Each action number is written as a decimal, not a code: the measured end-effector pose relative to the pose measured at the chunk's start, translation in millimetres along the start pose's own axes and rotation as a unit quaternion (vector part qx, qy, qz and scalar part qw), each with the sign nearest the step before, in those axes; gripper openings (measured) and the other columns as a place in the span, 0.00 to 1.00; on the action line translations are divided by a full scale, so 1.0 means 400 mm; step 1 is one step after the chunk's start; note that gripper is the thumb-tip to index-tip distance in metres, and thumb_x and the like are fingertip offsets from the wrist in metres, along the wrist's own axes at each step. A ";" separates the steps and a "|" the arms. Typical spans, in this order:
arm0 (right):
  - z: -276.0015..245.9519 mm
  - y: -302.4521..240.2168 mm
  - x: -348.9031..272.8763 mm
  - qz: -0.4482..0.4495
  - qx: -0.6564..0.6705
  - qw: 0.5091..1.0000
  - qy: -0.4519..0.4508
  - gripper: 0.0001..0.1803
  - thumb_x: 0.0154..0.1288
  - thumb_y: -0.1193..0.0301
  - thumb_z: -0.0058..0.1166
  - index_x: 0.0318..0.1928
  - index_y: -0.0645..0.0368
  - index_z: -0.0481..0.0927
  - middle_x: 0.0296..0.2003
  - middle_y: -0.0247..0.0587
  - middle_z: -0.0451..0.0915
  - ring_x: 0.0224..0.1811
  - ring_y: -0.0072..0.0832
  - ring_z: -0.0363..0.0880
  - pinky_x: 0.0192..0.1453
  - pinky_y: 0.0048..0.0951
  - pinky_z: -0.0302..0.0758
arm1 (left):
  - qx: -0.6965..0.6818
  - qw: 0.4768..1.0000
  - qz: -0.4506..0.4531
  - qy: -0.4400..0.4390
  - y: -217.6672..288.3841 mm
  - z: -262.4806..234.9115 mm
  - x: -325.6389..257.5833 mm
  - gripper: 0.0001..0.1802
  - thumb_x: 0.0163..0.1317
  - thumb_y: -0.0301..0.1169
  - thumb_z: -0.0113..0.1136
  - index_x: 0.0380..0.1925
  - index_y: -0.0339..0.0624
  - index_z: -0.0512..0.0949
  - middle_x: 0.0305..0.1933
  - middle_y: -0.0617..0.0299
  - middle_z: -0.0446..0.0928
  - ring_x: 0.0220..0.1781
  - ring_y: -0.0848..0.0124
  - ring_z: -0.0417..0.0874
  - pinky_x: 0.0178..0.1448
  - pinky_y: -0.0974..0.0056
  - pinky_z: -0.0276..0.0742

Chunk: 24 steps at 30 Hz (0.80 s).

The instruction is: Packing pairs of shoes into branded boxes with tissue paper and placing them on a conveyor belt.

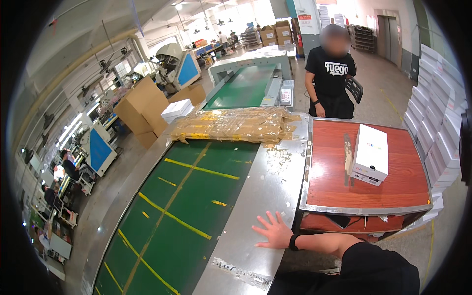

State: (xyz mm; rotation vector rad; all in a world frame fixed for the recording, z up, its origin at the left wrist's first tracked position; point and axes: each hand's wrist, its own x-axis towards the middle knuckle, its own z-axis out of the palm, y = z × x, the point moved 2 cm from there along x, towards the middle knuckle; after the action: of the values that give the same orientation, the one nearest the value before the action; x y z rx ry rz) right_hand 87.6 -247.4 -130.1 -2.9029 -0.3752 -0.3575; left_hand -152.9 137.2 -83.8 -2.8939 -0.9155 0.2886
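My right hand [273, 232] lies flat with its fingers spread on the bare metal side plate [268, 187] of a conveyor. A black band circles its wrist, and the forearm comes in from the lower right. Nothing is in this hand. Beside it, to the left, runs the green conveyor belt [184, 196] with yellow tape lines across it. A white lidded shoe box [369, 151] rests on the red-brown wood-look table [327, 184] beyond my hand to the right. My left hand does not show.
A cardboard bridge wrapped in clear tape [233, 124] spans the belt's far end. Another person [332, 73] is behind the table, near a black chair [354, 90]. White boxes [437, 113] are stacked high on the right. A dark flat object [339, 221] lies on the shelf below the tabletop.
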 end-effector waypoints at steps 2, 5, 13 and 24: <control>-0.002 0.002 0.003 0.000 -0.001 1.000 -0.002 0.41 0.66 0.33 0.44 0.71 0.41 0.67 0.74 0.52 0.59 0.75 0.63 0.52 0.74 0.72 0.45 | -0.087 0.994 -0.057 -0.025 0.027 -0.052 -0.011 0.38 0.74 0.60 0.35 0.75 0.48 0.58 0.79 0.48 0.55 0.78 0.46 0.55 0.79 0.41 0.48; 0.002 0.001 0.002 0.002 0.003 1.000 -0.003 0.41 0.66 0.33 0.44 0.71 0.41 0.68 0.73 0.52 0.59 0.75 0.63 0.52 0.74 0.71 0.45 | -0.083 0.994 -0.060 -0.024 0.026 -0.050 -0.013 0.39 0.74 0.60 0.35 0.75 0.49 0.58 0.79 0.49 0.55 0.79 0.48 0.55 0.79 0.41 0.49; -0.008 -0.001 0.010 -0.001 0.011 1.000 -0.013 0.41 0.66 0.33 0.45 0.72 0.41 0.66 0.74 0.53 0.57 0.75 0.65 0.50 0.74 0.72 0.44 | -0.057 0.996 -0.043 0.047 0.003 0.011 -0.002 0.37 0.74 0.60 0.37 0.74 0.51 0.62 0.77 0.51 0.60 0.76 0.48 0.61 0.76 0.41 0.55; 0.000 -0.008 0.004 0.001 0.004 0.999 -0.033 0.42 0.66 0.33 0.43 0.73 0.42 0.65 0.75 0.54 0.56 0.77 0.63 0.47 0.75 0.71 0.42 | -0.082 0.995 -0.041 0.050 0.009 -0.022 -0.014 0.36 0.74 0.59 0.38 0.72 0.48 0.65 0.76 0.46 0.61 0.76 0.44 0.60 0.76 0.41 0.55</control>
State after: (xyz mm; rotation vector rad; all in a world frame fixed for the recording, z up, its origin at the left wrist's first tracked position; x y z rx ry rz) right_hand 88.3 -243.9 -129.1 -2.9137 -0.3815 -0.2600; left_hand -153.7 131.0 -75.0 -2.9757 -1.0857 0.0640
